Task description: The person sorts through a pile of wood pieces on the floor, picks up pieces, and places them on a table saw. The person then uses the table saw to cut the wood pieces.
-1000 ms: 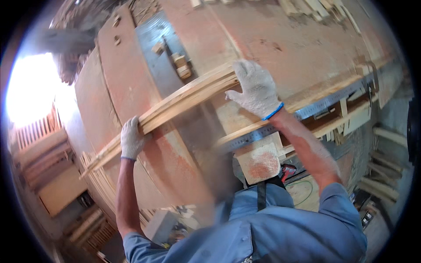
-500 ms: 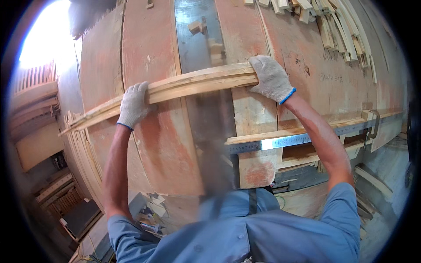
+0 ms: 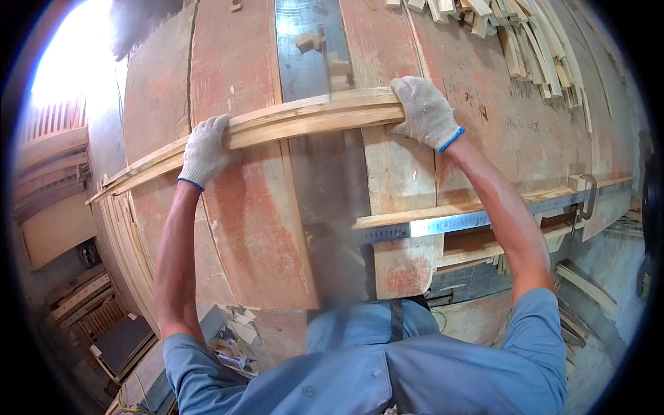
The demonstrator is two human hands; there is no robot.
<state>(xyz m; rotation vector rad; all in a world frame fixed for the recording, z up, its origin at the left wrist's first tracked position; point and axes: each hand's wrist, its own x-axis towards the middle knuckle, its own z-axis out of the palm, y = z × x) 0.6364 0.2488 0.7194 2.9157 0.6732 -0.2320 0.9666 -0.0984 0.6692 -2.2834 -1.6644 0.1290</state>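
Long pale wood strips (image 3: 311,116), laid side by side, stretch across the worn, reddish workbench and over its dark metal strip. My left hand (image 3: 205,149), in a grey-white knitted glove, is closed round them left of the metal strip; its fingertips lie over the far edge. At their right end, my right hand (image 3: 425,114), gloved alike with a blue cuff, grips the ends, thumb on the near side. The strips' left ends reach past the bench's left part. A grey blur covers part of the metal strip below them.
A steel ruler (image 3: 443,225) runs along a wooden fence on the near right, with a clamp (image 3: 588,196) at its far end. Cut wood pieces (image 3: 529,52) are heaped at the back right. Small blocks (image 3: 309,43) lie on the metal strip. Long strips (image 3: 131,235) stand at the left edge.
Both hands and the wood strips have shifted slightly away from me and a little to the left. The grip of both hands stays the same.
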